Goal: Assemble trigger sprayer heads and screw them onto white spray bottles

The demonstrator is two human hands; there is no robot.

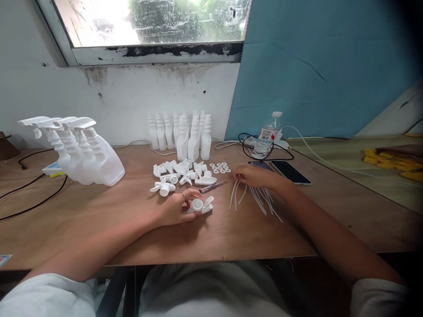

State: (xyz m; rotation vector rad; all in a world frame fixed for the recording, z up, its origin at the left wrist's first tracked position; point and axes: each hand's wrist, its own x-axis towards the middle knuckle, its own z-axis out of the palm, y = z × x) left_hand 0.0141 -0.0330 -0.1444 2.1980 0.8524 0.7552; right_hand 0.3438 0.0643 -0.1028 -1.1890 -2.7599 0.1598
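The back of the surface (139, 237) is taken up by white bottles (206, 138) stood upright near the wall. In front of them, loose trigger heads (181, 168) are heaped, with flat white rings (220, 167) laid out just to their right. At the far left, assembled spray bottles (105, 165) are stood in a tight row, and black cords (39, 205) are trailed beside them. To the right, a water bottle (263, 141) is ringed by a looped black cable, and a phone (292, 172) is laid near the right forearm. A slim pen-like tool (213, 186) is set between the two hands.

Bare wood is seen from the hands down to the near edge, while the space behind them is crowded.

The left forearm is stretched in from the lower left; by the left hand (175, 208) a white trigger head (207, 205) is gripped near that edge, its round collar turned upward. The right arm is reached farther in, and the right hand (253, 175) is bent over the upper ends of thin white tubes (259, 200); whether any is gripped cannot be told.
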